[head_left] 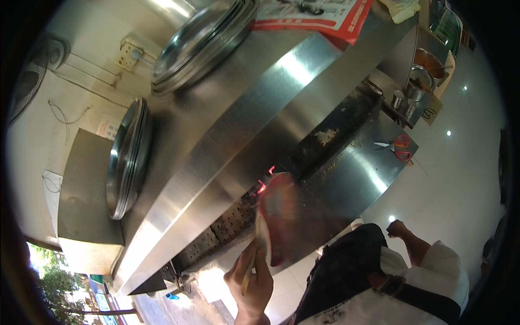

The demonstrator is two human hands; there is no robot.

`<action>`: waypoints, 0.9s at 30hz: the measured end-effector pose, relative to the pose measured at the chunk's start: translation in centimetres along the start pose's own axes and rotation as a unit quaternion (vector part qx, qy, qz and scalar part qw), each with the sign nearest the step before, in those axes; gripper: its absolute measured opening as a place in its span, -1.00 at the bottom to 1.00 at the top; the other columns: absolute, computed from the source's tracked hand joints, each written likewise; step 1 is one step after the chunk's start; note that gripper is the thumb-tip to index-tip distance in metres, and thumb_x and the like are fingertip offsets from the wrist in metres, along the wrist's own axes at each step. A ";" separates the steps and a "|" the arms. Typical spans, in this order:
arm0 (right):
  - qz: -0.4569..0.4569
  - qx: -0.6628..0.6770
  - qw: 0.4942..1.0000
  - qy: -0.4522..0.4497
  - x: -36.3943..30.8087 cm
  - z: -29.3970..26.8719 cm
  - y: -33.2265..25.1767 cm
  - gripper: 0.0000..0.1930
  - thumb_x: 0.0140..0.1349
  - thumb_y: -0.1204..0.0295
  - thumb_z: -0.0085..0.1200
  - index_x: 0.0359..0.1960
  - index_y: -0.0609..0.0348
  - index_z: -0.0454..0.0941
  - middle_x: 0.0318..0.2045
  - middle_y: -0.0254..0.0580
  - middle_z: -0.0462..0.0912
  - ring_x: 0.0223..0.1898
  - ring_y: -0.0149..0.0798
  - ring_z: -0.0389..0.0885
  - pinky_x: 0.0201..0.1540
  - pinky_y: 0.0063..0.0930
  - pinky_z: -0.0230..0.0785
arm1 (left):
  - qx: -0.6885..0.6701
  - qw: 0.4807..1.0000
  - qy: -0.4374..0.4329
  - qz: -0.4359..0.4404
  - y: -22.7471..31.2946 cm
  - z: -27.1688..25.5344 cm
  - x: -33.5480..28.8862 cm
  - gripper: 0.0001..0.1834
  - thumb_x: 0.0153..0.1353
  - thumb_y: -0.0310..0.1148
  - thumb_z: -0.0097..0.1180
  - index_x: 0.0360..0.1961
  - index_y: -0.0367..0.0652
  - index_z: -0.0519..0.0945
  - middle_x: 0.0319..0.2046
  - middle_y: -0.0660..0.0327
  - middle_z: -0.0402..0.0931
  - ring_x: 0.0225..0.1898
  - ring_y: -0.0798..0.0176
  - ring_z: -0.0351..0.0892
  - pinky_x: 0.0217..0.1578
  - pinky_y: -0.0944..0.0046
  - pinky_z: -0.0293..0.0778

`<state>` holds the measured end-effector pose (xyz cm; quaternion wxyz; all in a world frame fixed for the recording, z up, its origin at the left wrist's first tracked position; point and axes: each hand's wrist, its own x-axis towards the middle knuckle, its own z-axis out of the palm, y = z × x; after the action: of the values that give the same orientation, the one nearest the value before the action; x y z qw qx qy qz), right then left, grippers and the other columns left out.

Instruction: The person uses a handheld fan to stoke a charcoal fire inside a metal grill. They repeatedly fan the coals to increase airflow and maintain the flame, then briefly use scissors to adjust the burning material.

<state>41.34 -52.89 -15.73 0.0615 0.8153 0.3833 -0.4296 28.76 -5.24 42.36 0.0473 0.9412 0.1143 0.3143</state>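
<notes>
My left hand is closed around the pale handle of a hand fan. The fan is reddish and blurred by motion, its face over the front edge of a long charcoal grill. Glowing red coals show just past the fan's far edge. Off to the right, my right hand hangs beside my body, small in view with its fingers curled in and nothing visible in them. Red-handled scissors lie on the steel ledge of the grill, well ahead of both hands.
A broad steel hood slants over the grill. Stacked round metal trays and a second stack rest on it, with a red-and-white printed sheet. Beyond the grill's far end stand a pot and small metal cups.
</notes>
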 end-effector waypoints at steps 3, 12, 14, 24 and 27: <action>0.006 0.021 1.000 0.017 -0.9 1.0 -0.3 -0.71 0.13 0.07 0.33 -0.22 -0.08 0.78 -0.31 -0.11 0.75 -0.13 0.04 0.75 -0.09 -0.03 0.63 | 0.040 0.973 -0.108 -0.202 -2.7 1.3 0.8 -0.88 0.28 -0.63 0.14 -0.26 -0.34 0.72 -0.39 -0.09 0.73 -0.34 -0.06 0.80 -0.29 0.09 0.70; 0.013 -0.045 0.997 0.063 -1.2 -0.8 -0.6 -0.71 0.05 0.03 0.36 -0.34 -0.10 0.74 -0.36 -0.26 0.74 -0.26 -0.02 0.76 -0.26 -0.11 0.65 | 0.092 0.982 -0.101 -0.130 -3.9 1.7 -0.7 -0.86 0.30 -0.60 0.12 -0.24 -0.32 0.72 -0.34 -0.07 0.74 -0.40 -0.04 0.78 -0.46 0.12 0.66; -0.002 -0.024 0.998 0.054 -0.4 -0.9 -1.2 -0.68 0.10 0.04 0.34 -0.26 -0.04 0.75 -0.30 -0.15 0.75 -0.18 0.05 0.75 -0.14 -0.05 0.64 | -0.101 0.995 0.020 -0.008 1.6 -0.6 0.4 -0.83 0.34 -0.59 0.08 -0.22 -0.32 0.73 -0.35 -0.08 0.74 -0.43 -0.05 0.78 -0.45 0.14 0.69; -0.055 -0.058 0.997 -0.002 -1.8 1.0 0.1 -0.66 0.15 0.02 0.32 -0.17 -0.07 0.76 -0.24 -0.15 0.77 -0.09 0.00 0.75 -0.07 -0.06 0.62 | -0.088 0.990 -0.018 -0.111 0.2 0.0 1.0 -0.90 0.25 -0.54 0.18 -0.35 -0.29 0.72 -0.46 -0.05 0.70 -0.35 0.09 0.79 -0.25 0.22 0.63; -0.041 -0.080 0.994 0.060 -1.8 0.5 -1.3 -0.69 0.05 0.00 0.35 -0.29 -0.15 0.76 -0.31 -0.32 0.77 -0.18 -0.09 0.78 -0.22 -0.15 0.67 | 0.006 0.963 -0.117 -0.244 -3.9 1.0 0.2 -0.87 0.20 -0.57 0.21 -0.29 -0.30 0.78 -0.39 -0.07 0.73 -0.29 0.01 0.79 -0.10 0.14 0.63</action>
<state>39.51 -53.27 -14.38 0.0858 0.8158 0.4527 -0.3496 28.80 -1.42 41.11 0.1299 0.9152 0.3362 0.1802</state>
